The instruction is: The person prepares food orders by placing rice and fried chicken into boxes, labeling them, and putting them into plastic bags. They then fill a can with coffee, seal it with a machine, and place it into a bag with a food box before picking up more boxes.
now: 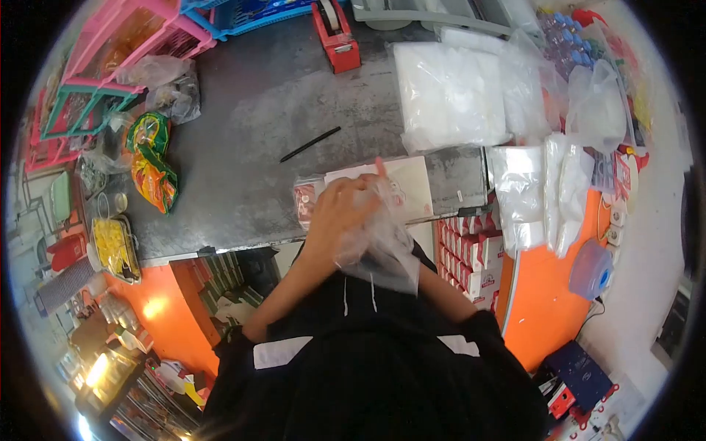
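Note:
My left hand (pixel 334 220) is at the front edge of the dark table, its fingers curled onto a clear plastic bag (pixel 382 253). The bag is crumpled and hangs down over the edge in front of my body. My right forearm (pixel 450 295) reaches in from the right, but the bag and my left hand hide the fingers of that hand. Under the hands lies a white printed card or packet (pixel 413 187) with a red drawing. A small red-and-white packet (pixel 304 202) lies left of it. A thin pinkish-red piece (pixel 380 167) sticks up above my fingers.
A black pen (pixel 310 144) lies beyond my hands. Further back stands a red tape dispenser (pixel 337 40). Stacked clear bags (pixel 452 95) are at the right, more bags (pixel 518 191) over the right edge. A green-orange snack bag (pixel 153 165) and pink baskets (pixel 121 37) are at the left.

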Motion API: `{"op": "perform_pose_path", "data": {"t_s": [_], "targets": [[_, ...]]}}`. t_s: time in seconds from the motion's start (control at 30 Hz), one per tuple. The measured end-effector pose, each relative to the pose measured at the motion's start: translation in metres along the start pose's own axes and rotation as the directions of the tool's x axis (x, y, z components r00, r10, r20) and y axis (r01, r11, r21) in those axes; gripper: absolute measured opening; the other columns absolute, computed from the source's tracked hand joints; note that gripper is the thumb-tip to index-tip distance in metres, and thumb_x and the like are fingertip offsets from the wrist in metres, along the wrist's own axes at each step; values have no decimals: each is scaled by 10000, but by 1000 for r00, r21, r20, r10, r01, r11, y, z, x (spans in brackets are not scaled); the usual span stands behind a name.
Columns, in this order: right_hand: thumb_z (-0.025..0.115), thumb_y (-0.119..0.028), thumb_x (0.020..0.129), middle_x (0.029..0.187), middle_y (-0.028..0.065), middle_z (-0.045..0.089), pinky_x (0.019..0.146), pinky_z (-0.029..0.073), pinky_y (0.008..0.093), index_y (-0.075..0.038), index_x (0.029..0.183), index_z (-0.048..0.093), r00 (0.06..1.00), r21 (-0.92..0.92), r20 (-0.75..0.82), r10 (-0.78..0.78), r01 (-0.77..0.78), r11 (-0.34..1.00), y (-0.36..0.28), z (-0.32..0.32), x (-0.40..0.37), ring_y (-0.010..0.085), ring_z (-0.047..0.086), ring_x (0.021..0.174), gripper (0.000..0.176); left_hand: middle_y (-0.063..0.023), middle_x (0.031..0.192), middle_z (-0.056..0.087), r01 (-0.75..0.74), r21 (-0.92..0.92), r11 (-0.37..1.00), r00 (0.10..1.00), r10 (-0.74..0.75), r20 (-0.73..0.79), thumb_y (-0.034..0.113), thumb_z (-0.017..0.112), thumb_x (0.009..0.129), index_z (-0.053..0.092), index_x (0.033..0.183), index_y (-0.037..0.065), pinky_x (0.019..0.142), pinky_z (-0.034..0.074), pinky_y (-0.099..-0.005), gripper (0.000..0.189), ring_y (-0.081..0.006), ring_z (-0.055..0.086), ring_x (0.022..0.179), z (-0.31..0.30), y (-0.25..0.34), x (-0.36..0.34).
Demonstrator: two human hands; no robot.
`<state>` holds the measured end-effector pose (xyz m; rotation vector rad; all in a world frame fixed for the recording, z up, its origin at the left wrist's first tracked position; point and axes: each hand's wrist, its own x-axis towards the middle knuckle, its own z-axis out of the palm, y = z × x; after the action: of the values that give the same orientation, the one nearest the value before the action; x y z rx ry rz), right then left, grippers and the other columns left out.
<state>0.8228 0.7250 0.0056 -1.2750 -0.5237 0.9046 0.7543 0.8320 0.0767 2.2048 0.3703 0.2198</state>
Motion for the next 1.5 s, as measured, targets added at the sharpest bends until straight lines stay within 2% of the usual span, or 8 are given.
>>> {"op": "perform_pose_path", "data": {"t_s": [0.2,0.33,0.37,0.8,1.13,1.27,1.37,1.5], "targets": [[657,-297,692,1029,90,534,895,381,402,-147,1140,543,860,-788,471,194,312,530,-52,-6,5,247,495,1060,486,-143,1206,425,-487,-426,763,853,310,-419,281,786,549,413,1214,167,969,277,-576,771,-334,410,1181,17,-76,-14],[633,-269,694,942,65,566,859,404,394,-160,1072,591,653,-832,553,518,463,305,-89,9,29,238,539,994,397,-198,1435,161,126,-380,916,918,37,395,310,744,617,152,1402,94,1054,242,-427,1007,-301,293,1296,-22,-52,8],[625,-200,630,826,12,588,778,436,365,-149,906,616,719,-500,653,-238,645,578,-55,-12,21,248,585,836,281,-198,1435,161,117,-381,917,921,43,386,310,744,617,152,1402,94,1054,242,-427,1007,-301,293,1296,-19,-54,17],[639,-83,726,872,98,604,694,457,334,-64,905,588,646,-554,751,-134,728,404,-95,9,72,254,607,790,187,-197,1249,447,-236,-592,771,829,478,291,372,497,826,506,1194,47,951,358,-383,491,-276,427,1148,-9,-38,64],[552,-316,831,961,50,572,691,427,251,-65,1178,395,723,363,659,208,-547,754,-123,25,104,137,547,819,456,-153,1122,534,179,-256,950,964,-118,237,308,545,795,502,1159,14,820,446,-377,470,-253,542,976,-44,-17,9],[531,-335,830,1218,75,416,831,398,296,-72,1268,358,828,290,551,105,-308,906,-122,50,106,153,431,1062,539,-114,958,572,506,457,731,862,-425,-275,259,495,857,532,1063,3,673,484,-361,331,-231,577,782,-38,-123,-94],[641,-269,766,1226,102,394,883,358,357,-61,1263,350,927,-200,372,-33,115,973,-71,66,82,219,416,1077,613,-158,979,555,613,-244,751,704,-660,-263,214,464,874,508,1097,-24,675,484,-390,329,-251,577,778,-134,-71,-110],[773,-370,533,1325,235,296,949,280,534,-26,1318,289,672,-554,740,-19,626,548,-35,149,39,396,247,1264,984,-160,974,609,862,427,273,483,-188,-855,190,441,884,568,1006,13,700,456,-378,250,-254,581,870,-63,-270,-205]]}}
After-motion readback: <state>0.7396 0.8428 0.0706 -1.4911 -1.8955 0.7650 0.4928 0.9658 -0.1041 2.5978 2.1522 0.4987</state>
